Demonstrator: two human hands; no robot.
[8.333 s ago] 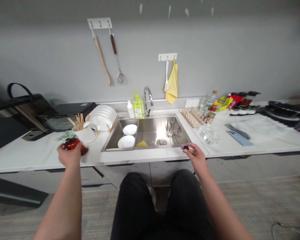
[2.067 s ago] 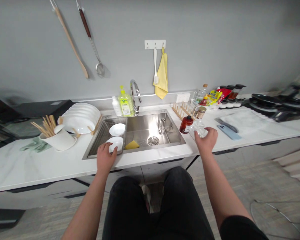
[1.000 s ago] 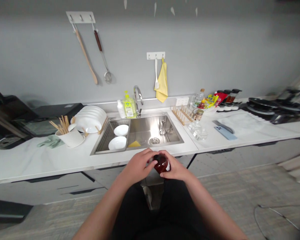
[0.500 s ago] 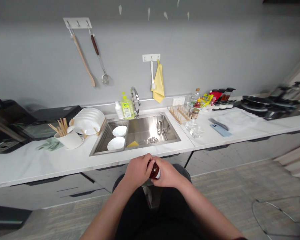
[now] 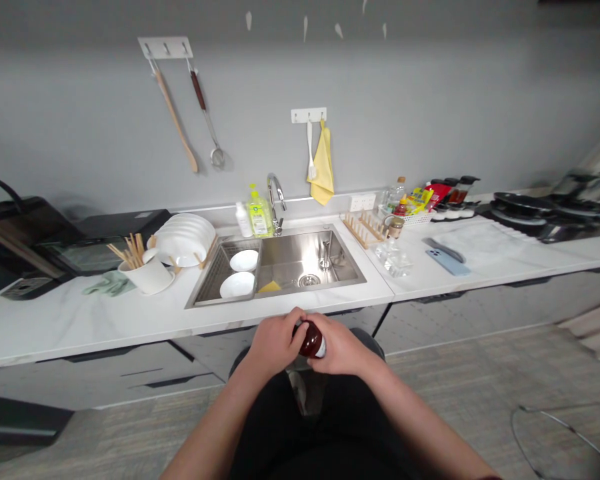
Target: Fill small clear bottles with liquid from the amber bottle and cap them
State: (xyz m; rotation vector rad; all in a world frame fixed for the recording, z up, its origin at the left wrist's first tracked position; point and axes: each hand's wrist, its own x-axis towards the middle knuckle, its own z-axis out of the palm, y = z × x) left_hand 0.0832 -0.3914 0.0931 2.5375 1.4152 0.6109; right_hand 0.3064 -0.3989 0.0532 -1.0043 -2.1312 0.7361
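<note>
Between my two hands, in front of the counter edge, is a small dark-red bottle (image 5: pixel 311 341) with a bit of white label showing. It lies tilted, and much of it is covered by fingers. My left hand (image 5: pixel 275 339) is closed round its left end, which I cannot see. Around the body, at the label side, my right hand (image 5: pixel 339 345) is wrapped with the thumb below. Just beyond the hands is the steel sink (image 5: pixel 350 275), with white bowls (image 5: pixel 237 285) in its left basket and a yellow sponge (image 5: pixel 270 287).
Left of the sink stand a white utensil holder (image 5: pixel 150 277) and a rack of white plates (image 5: pixel 183 243). To the right are a wooden rack (image 5: pixel 364 231), clear glassware (image 5: pixel 394 259), a phone (image 5: pixel 447 261), a basket of condiments (image 5: pixel 415 217) and black pans (image 5: pixel 520 208).
The view has shifted slightly left, so the counter appears further right. The bottle shows a little more between my hands, which keep their hold on it.
</note>
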